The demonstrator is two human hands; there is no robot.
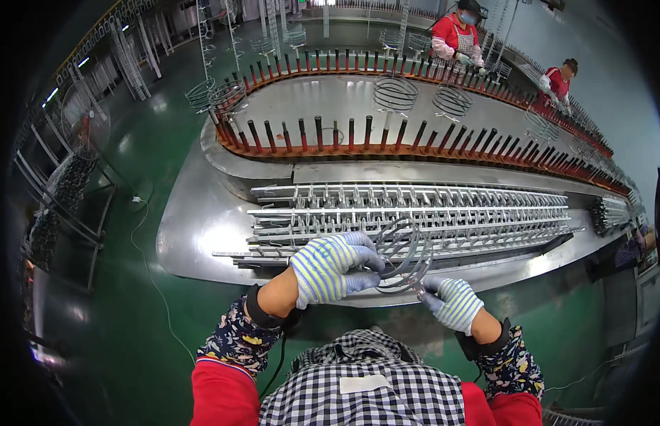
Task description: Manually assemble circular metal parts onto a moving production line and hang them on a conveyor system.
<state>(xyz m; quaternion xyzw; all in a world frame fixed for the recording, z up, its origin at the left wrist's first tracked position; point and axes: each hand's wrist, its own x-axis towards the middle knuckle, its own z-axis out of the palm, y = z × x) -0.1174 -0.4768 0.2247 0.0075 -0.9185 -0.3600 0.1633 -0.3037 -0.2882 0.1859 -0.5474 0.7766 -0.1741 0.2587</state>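
A round grey wire frame (pixel 417 250), made of several rings, is held up between my hands over the near edge of the metal table. My left hand (pixel 335 268), in a striped knitted glove, has its fingers curled round the frame's left side. On the lower right, my right hand (pixel 453 304), in a matching glove, pinches the frame near its rim with thumb and fingers. Just beyond lies a stack of silver metal racks (pixel 415 213) with rows of small prongs, partly hidden by the frame and my left hand.
Behind the racks a looped conveyor carries upright red-and-black pins (pixel 351 133); similar wire frames (pixel 395 94) rest on the middle surface. Two people in red (pixel 454 39) work at the far right. Hanging racks (pixel 131 60) and a cart (pixel 63 206) stand left; a cable (pixel 142 245) crosses the green floor.
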